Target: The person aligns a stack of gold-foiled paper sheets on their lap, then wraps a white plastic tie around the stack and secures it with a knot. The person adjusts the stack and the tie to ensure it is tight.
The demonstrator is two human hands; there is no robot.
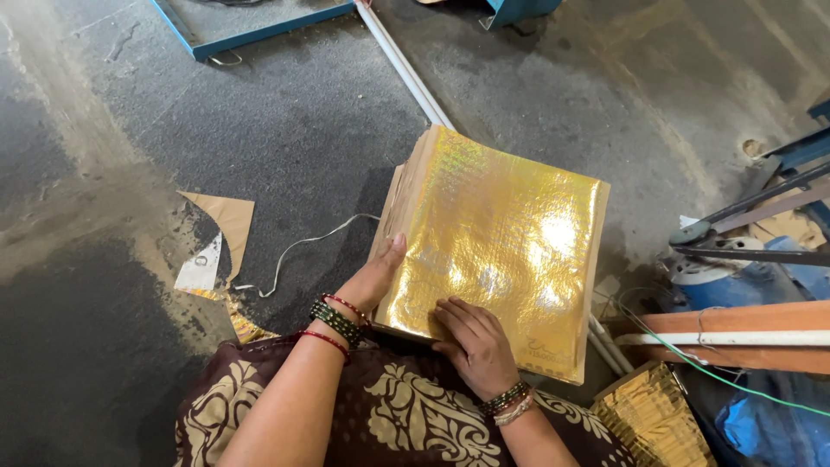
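Your left hand point(373, 278) braces the gold sheet stack point(493, 242) edge, fingers together; your right hand point(474, 342) presses flat on top (fingers slightly spread), stack resting on the floor point(285, 130).

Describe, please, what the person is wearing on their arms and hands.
Both forearms are bare, with no sleeves showing. The left hand has red and dark green beaded bangles stacked at its wrist. The right hand has dark and pale bangles at its wrist.

Grey concrete floor point(285, 130) — bearing a gold sheet stack point(497, 233), paper scraps point(220, 238), white pipe point(402, 65).
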